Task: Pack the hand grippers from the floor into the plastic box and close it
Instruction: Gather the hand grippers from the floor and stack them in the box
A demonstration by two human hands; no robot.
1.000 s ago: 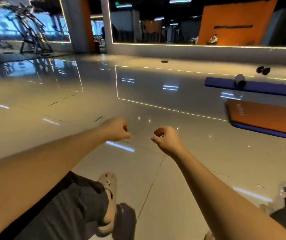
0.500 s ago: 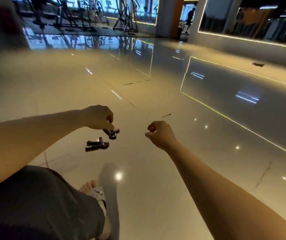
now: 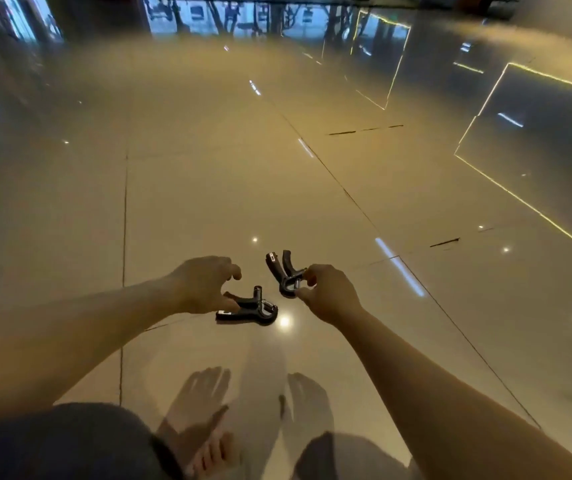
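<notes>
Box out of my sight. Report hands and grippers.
Right hand pinching far hand gripper at its spring end. Left hand open over near hand gripper, on floor. No box visible. Nothing obstructing.

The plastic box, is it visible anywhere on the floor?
No, only two hand grippers lie on the tiled floor near the hands; no box shows.

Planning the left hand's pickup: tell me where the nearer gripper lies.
In the head view, the nearer gripper lies flat on the floor at centre, just under the open left hand and left of the gripper pinched by the right hand.
</notes>
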